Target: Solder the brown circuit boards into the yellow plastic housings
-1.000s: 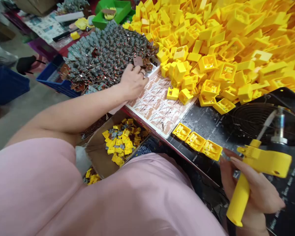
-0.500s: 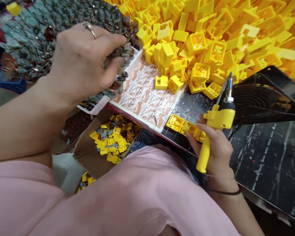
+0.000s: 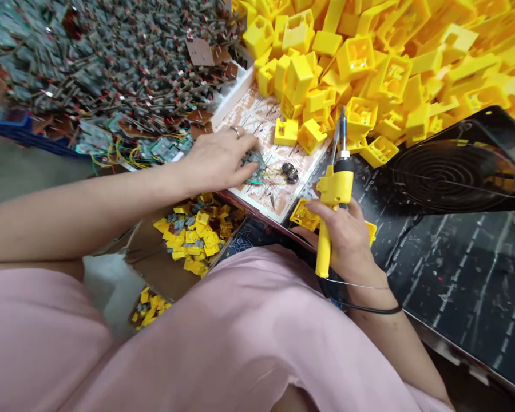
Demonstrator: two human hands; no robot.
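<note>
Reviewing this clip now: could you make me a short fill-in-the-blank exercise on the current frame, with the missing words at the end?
1. The right hand holds a soldering gun with a ____ handle.
2. The left hand, touching circuit boards, wears a metal ____.
3. Yellow parts lie in a box made of ____.
4. In the picture, the black fan is to the ____ of the soldering gun.

Missing words: yellow; ring; cardboard; right.

Diffuse light, soft shadows, edges stretched, slightly blurred
</note>
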